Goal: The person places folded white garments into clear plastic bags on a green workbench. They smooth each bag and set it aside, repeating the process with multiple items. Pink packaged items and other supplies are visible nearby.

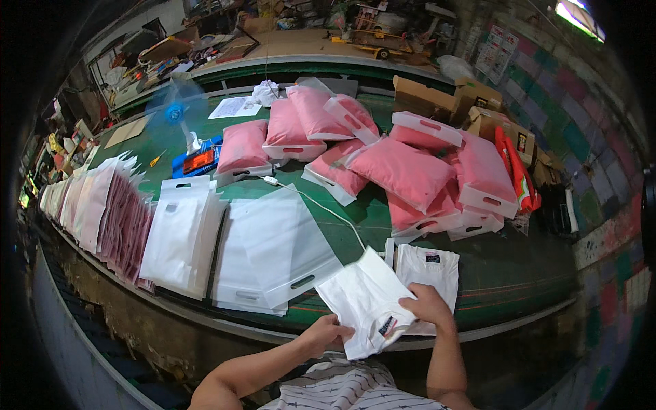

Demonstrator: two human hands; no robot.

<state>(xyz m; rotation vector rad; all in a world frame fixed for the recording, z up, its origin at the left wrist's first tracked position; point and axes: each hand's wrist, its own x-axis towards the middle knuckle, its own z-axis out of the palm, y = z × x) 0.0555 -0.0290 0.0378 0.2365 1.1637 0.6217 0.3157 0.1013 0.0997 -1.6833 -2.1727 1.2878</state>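
A folded white T-shirt [372, 290] with a dark neck label hangs tilted between my two hands at the table's front edge. My left hand [329, 333] pinches its lower left side. With the fingers of my right hand [429, 305] I grip its right edge. Behind my right hand, a second folded white T-shirt [437, 268] lies flat on the green table [533, 273]. Left of the held shirt, frosted plastic bags [263, 239] with cut-out handles lie flat, and their corner touches or overlaps the shirt.
Pink-filled bags [403, 171] are piled at centre right, before cardboard boxes [424, 99]. A white cable [321, 207] crosses the table. Upright stacks of white bags [179, 239] and pinkish bags [109, 212] line the left. A blue fan [175, 113] stands behind.
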